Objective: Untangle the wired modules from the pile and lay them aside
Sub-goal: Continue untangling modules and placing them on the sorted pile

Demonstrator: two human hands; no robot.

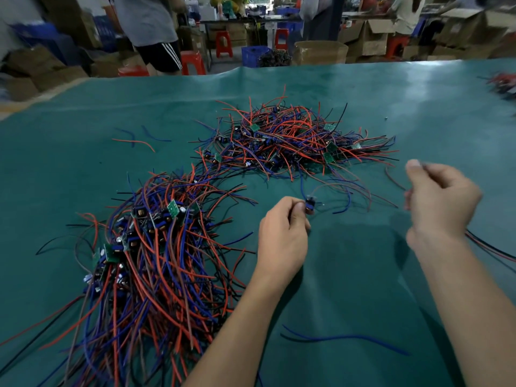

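Our left hand (282, 236) pinching a small module (310, 205) at its fingertips, tangled pile (282, 141) beyond it, our right hand (438, 202) curled, blurred, perhaps gripping a wire end (395, 178)

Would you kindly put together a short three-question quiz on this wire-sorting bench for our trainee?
1. True or false: the left hand pinches a small module above the green mat.
2. Which lies nearer the person: A) the far tangled pile or B) the near combed-out pile?
3. Fill in: the right hand has its grip on thin ____.

Key: 1 true; 2 B; 3 wires, blurred.
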